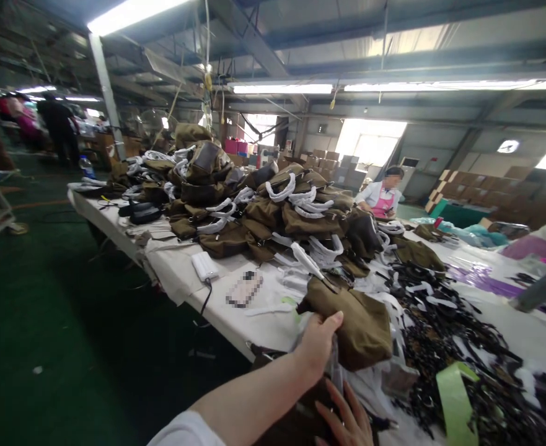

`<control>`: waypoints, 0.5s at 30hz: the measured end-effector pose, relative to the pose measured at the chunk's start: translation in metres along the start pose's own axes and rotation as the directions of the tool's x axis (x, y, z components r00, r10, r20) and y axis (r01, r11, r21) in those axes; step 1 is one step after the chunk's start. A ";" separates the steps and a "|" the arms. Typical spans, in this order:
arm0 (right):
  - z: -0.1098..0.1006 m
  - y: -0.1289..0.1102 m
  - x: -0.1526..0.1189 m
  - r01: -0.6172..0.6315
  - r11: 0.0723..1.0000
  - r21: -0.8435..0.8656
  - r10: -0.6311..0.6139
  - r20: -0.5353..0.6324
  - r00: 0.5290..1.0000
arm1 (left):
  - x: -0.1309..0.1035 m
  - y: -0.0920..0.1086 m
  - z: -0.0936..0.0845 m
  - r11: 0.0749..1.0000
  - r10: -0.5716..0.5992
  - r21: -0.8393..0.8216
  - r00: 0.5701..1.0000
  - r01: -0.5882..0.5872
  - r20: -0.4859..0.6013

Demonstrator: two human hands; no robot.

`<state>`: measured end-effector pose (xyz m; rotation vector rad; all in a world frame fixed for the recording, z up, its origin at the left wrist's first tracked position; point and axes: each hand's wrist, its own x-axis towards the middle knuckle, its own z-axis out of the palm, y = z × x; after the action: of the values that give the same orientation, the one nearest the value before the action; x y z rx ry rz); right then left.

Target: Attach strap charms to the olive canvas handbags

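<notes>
An olive-brown fabric bag (361, 322) with a white-wrapped handle lies at the near edge of the pile. My left hand (318, 344) is closed on its near left side, the thumb on top of the fabric. Below it, at the bottom of the view, my right hand (344, 415) has its fingers spread over a dark brown bag (295, 415). Clear plastic shows between the two hands. The underside of the left hand's grip is hidden.
Many olive bags (235, 238) are heaped along the white table (180, 266). A phone (245, 289) and white power bank (204, 266) lie left. Black straps (444, 347) cover the right side, with a green strip (456, 402). A person (382, 198) is across the table.
</notes>
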<state>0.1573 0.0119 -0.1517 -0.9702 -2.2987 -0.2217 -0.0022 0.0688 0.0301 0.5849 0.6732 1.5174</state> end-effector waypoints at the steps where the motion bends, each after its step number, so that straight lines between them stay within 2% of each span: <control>1: -0.009 0.000 0.001 -0.007 0.999 0.031 0.007 0.014 1.000 | -0.007 0.003 -0.007 1.000 -0.006 -0.010 1.000 0.006 -0.012; 3: -0.030 -0.004 0.004 -0.124 0.986 0.112 0.118 0.059 0.991 | -0.016 0.014 -0.021 0.999 -0.035 -0.012 0.997 0.034 -0.064; 5: -0.051 -0.009 0.011 -0.317 0.924 0.215 0.305 0.091 0.948 | -0.023 0.029 -0.034 0.998 -0.064 0.015 0.992 0.066 -0.112; 7: -0.067 -0.009 0.019 -0.493 0.808 0.324 0.494 0.084 0.865 | -0.031 0.043 -0.044 0.994 -0.073 0.074 0.988 0.084 -0.137; 9: -0.076 -0.003 0.026 -0.614 0.662 0.430 0.659 0.056 0.750 | -0.043 0.054 -0.051 0.985 -0.077 0.142 0.988 0.096 -0.132; 12: -0.084 0.009 0.033 -0.668 0.428 0.609 0.808 0.073 0.584 | -0.066 0.066 -0.062 0.963 -0.082 0.248 0.990 0.109 -0.116; 13: -0.088 0.012 0.035 -0.656 0.347 0.670 0.829 0.109 0.549 | -0.073 0.070 -0.068 0.956 -0.071 0.275 0.990 0.102 -0.120; 15: -0.102 0.013 0.038 -0.616 0.192 0.764 0.821 0.219 0.528 | -0.085 0.080 -0.080 0.954 -0.021 0.293 0.990 0.061 -0.136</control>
<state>0.1956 0.0051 -0.0490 -1.3016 -1.1647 0.9771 -0.1104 -0.0223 0.0346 0.6961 1.0211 1.4342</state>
